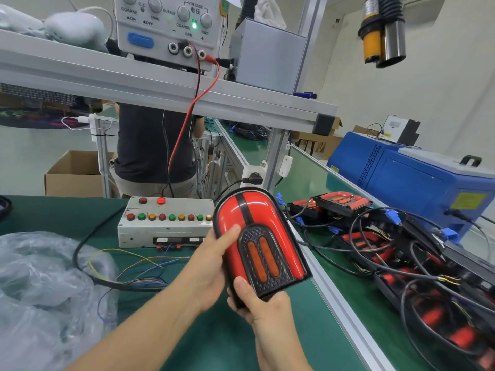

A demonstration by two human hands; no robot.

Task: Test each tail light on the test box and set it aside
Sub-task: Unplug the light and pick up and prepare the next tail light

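Both bare forearms are extended from the near edge toward the middle of the scene, the left one rising diagonally from the lower left, the right one coming up from the near right. The left hand (214, 266) is held with its palm turned rightward; its thumb is laid flat across the front face of the tail light (257, 242), the fingers hidden behind it. The right hand (261, 303) is set just below and nearer, its thumb pressed on the light's near end, the fingers curled beneath. The two hands are seen touching, and both grips are closed round the light.
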